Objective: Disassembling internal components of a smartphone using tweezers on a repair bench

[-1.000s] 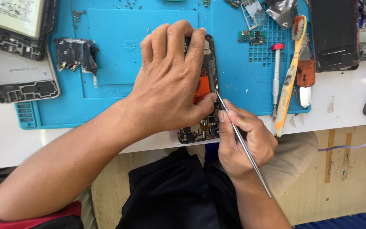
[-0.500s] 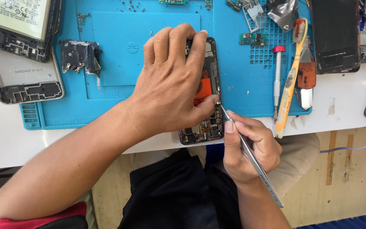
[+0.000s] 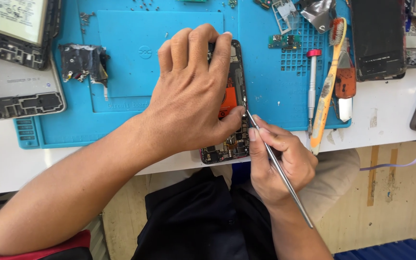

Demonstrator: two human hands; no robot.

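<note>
An opened phone (image 3: 232, 139) with exposed circuit boards and an orange part lies lengthwise on the blue work mat (image 3: 160, 53), its near end over the table edge. My left hand (image 3: 193, 91) lies flat over it, fingers wrapped on the far end and thumb pressed at its right side. My right hand (image 3: 278, 159) grips thin metal tweezers (image 3: 278, 166) like a pen. Their tip touches the phone's right edge beside my left thumb.
A screwdriver (image 3: 312, 86), a yellow brush (image 3: 327, 86) and an orange-handled tool (image 3: 345, 89) lie right of the phone. Other phone bodies (image 3: 376, 38) sit at the top right, a frame and back panel (image 3: 20, 98) at left, crumpled black foil (image 3: 83, 62) on the mat.
The tweezers' tip has stayed at the phone's right edge while my right hand shifted slightly. My left hand keeps pressing the phone down.
</note>
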